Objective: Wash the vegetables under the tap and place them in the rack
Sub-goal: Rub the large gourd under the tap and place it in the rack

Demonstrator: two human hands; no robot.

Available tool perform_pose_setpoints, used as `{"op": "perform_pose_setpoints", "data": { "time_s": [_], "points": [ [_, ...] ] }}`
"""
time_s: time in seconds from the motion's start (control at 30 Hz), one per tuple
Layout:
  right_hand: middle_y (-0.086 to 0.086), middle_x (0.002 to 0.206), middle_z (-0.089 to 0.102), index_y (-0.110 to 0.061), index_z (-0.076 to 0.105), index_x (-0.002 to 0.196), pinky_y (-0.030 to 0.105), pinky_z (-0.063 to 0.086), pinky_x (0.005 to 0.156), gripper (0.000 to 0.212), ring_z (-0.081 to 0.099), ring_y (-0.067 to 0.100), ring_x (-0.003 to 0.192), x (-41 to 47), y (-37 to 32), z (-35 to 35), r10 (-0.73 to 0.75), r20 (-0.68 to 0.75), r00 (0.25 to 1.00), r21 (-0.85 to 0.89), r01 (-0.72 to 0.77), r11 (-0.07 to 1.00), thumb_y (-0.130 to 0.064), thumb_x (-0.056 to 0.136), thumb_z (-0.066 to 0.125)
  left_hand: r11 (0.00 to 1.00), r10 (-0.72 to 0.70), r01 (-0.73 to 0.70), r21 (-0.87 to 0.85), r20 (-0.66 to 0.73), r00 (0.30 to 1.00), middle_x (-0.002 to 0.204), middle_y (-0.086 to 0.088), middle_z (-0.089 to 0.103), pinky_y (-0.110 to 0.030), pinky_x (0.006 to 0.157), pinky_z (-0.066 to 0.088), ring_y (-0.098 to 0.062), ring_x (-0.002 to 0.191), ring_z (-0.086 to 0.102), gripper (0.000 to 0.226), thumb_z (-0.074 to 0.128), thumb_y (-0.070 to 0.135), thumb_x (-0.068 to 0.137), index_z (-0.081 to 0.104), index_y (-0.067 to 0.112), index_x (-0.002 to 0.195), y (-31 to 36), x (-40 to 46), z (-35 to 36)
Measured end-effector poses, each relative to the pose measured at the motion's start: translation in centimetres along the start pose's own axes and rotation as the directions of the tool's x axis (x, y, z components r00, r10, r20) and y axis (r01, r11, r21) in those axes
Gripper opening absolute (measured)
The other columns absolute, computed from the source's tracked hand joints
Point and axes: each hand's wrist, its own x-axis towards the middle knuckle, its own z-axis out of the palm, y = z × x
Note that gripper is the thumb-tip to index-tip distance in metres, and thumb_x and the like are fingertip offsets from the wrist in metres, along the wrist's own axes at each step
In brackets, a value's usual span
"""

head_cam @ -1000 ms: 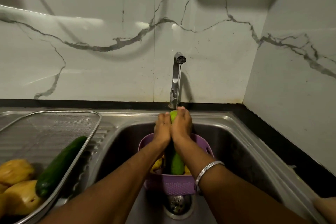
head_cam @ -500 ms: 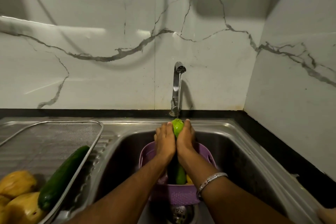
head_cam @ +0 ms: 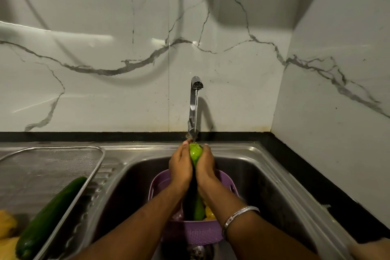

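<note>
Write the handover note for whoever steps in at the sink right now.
Left hand and right hand: both grip the long green vegetable, its tip under the running tap.
Purple basket sits in the sink below the hands, yellow produce inside.
Rack on the left drainboard holds a dark cucumber and yellow items.
Done: those pieces sit racked.
Left: finish rinsing this one, rack it, then wash what remains in the basket.
</note>
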Motion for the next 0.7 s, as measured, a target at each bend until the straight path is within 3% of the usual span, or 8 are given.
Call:
{"op": "perform_pose_setpoints", "data": {
  "time_s": [0.1,0.23,0.33,0.4,0.5,0.57,0.63,0.7],
  "points": [
    [-0.001,0.1,0.069,-0.022,0.067,0.108,0.027,0.051,0.078,0.023,0.066,0.015,0.093,0.2,0.1,0.8,-0.221,0.05,0.974,-0.301,0.226,0.927,-0.036,0.106,0.049,0.986,-0.103,0.121,0.112,-0.154,0.983,0.095,-0.009,0.071,-0.041,0.091,0.054,-0.023,0.092,0.067,0.051,0.037,0.057,0.104,0.07,0.018,0.103,-0.3,-0.1,-0.3],
    [0.0,0.106,0.067,-0.021,0.066,0.115,0.028,0.049,0.084,0.029,0.063,0.016,0.097,0.2,1.0,1.0,-0.222,0.094,0.97,-0.307,0.241,0.921,-0.039,0.107,0.045,0.966,-0.21,0.229,0.125,-0.149,0.966,0.098,-0.011,0.073,-0.048,0.097,0.053,-0.028,0.095,0.068,0.07,0.028,0.072,0.097,0.072,0.018,0.1,-0.5,0.5,-1.2],
    [0.007,0.111,0.065,-0.02,0.061,0.116,0.032,0.047,0.089,0.033,0.061,0.018,0.094,0.3,0.8,1.0,-0.069,-0.032,0.997,-0.185,0.062,0.981,-0.042,0.109,0.037,0.978,-0.064,0.083,0.193,-0.102,0.993,0.104,-0.009,0.074,-0.048,0.099,0.053,-0.027,0.099,0.068,0.07,0.032,0.071,0.09,0.072,0.017,0.111,-0.8,0.6,-1.6],
    [0.013,0.114,0.065,-0.017,0.061,0.123,0.038,0.051,0.091,0.039,0.063,0.024,0.096,0.8,0.4,1.0,0.147,-0.101,0.984,-0.066,-0.154,0.986,-0.046,0.107,0.04,0.968,0.095,-0.073,0.241,-0.081,0.992,0.099,-0.007,0.073,-0.04,0.092,0.055,-0.025,0.095,0.068,0.052,0.035,0.053,0.102,0.072,0.016,0.105,-0.6,0.0,-1.6],
    [0.018,0.101,0.068,-0.007,0.067,0.115,0.038,0.053,0.074,0.046,0.065,0.03,0.089,0.8,-0.3,-0.1,0.394,-0.047,0.918,0.129,-0.385,0.914,-0.047,0.102,0.049,0.906,0.298,-0.304,0.294,0.065,0.952,0.099,0.001,0.072,-0.025,0.08,0.055,-0.011,0.092,0.068,0.032,0.038,0.032,0.109,0.069,0.023,0.11,0.3,-1.0,-1.3],
    [0.018,0.099,0.07,-0.005,0.07,0.108,0.037,0.053,0.071,0.045,0.067,0.031,0.089,0.7,0.0,-1.2,0.365,-0.009,0.931,0.122,-0.361,0.925,-0.044,0.102,0.05,0.84,0.371,-0.41,0.355,0.176,0.912,0.102,0.011,0.07,-0.022,0.083,0.054,0.0,0.094,0.064,0.024,0.046,0.033,0.107,0.068,0.028,0.116,0.5,-1.1,-1.2],
    [0.014,0.112,0.069,-0.005,0.065,0.123,0.045,0.054,0.089,0.041,0.064,0.029,0.101,0.7,0.8,-1.8,0.247,0.041,0.968,0.029,-0.248,0.968,-0.038,0.105,0.047,0.769,0.405,-0.47,0.434,0.239,0.883,0.097,0.015,0.07,-0.02,0.082,0.053,0.002,0.091,0.064,0.017,0.058,0.036,0.101,0.071,0.029,0.11,0.3,-0.2,-1.2],
    [0.012,0.12,0.065,-0.006,0.057,0.134,0.051,0.048,0.104,0.04,0.059,0.029,0.108,0.9,1.3,-1.8,0.18,0.114,0.977,0.022,-0.184,0.983,-0.033,0.107,0.044,0.769,0.372,-0.457,0.447,0.268,0.889,0.094,0.015,0.073,-0.024,0.084,0.054,0.001,0.091,0.066,0.017,0.064,0.037,0.095,0.075,0.029,0.105,0.7,0.7,-1.2]
  ]
}}
